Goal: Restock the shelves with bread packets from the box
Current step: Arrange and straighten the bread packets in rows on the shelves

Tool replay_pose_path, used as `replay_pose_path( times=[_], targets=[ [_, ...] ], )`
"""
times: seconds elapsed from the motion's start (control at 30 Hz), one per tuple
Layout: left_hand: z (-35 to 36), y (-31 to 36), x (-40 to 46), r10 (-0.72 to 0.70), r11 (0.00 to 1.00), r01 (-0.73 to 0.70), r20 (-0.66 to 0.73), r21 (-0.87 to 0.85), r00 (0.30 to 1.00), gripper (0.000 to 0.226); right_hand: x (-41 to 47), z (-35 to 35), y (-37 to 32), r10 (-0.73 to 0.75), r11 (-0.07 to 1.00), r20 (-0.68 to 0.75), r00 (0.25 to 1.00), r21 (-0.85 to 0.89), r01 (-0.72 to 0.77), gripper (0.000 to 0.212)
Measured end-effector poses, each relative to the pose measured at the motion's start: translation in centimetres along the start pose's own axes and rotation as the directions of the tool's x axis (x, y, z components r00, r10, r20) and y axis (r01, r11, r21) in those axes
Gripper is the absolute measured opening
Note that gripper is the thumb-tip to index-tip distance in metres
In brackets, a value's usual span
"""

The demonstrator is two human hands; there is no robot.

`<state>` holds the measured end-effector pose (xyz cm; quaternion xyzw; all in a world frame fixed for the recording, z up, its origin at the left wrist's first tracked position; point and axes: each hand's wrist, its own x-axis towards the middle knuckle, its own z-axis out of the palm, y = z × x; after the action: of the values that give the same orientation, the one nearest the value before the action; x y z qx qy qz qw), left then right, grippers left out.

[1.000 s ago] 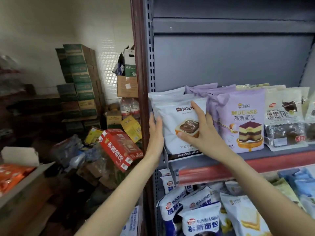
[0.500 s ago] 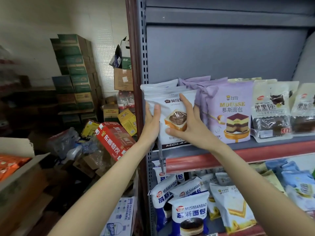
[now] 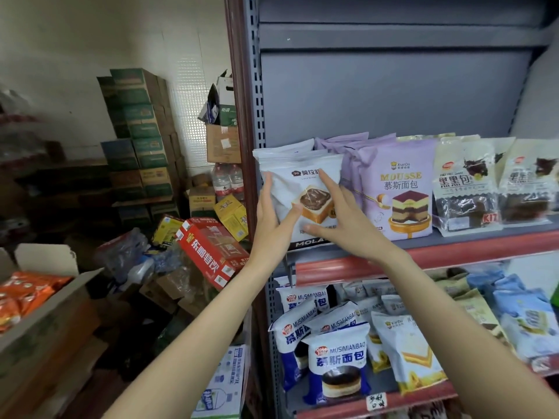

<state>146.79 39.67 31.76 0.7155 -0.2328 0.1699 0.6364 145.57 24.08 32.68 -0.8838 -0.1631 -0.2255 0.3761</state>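
White bread packet [image 3: 305,189] stands between both hands' straight fingers [image 3: 267,189], seemingly touching.

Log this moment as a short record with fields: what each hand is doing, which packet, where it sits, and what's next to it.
packet: white bread packet, upright at the left end of the upper shelf
left hand: fingers straight, pressed on the packet's left edge
right hand: fingers spread flat on the packet's front
neighbour: purple mousse packet just to its right
behind it: more white packets in a row
box: open carton at lower left
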Motion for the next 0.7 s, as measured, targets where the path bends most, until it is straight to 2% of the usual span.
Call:
replay_pose_path(
  times=[0.2, 0.37, 0.53, 0.63, 0.7],
  targets=[
    [-0.3, 0.2, 1.4, -0.086, 0.995, 0.079, 0.110, 0.063, 0.990, 0.095, 0.9, 0.5, -0.4, 0.053, 0.997, 0.023, 0.998, -0.060, -0.051, 0.105],
    [-1.3, 0.4, 1.4, -0.095, 0.994, 0.084, 0.162, 0.075, 0.982, 0.098, 0.4, 0.1, -1.1, 0.053, 0.993, 0.046, 0.998, -0.108, -0.048, 0.107],
    [-2.8, 1.5, 0.2, -0.050, 0.998, 0.045, 0.132, 0.038, 0.990, 0.081, -1.8, -0.4, -2.2, 0.048, 0.987, -0.072, 0.996, -0.149, -0.058, 0.096],
    [-3.6, 2.1, -1.2, -0.009, 0.998, 0.007, 0.027, 0.062, 1.000, 0.060, -4.0, -0.3, -3.7, -0.059, 0.982, -0.195, 0.979, -0.189, 0.022, 0.076],
    [-4.1, 2.4, -2.1, 0.064, 0.995, -0.059, -0.052, 0.084, 0.997, 0.045, -5.2, -0.2, -4.8, -0.186, 0.953, -0.284, 0.941, -0.284, 0.103, 0.060]
  ],
)
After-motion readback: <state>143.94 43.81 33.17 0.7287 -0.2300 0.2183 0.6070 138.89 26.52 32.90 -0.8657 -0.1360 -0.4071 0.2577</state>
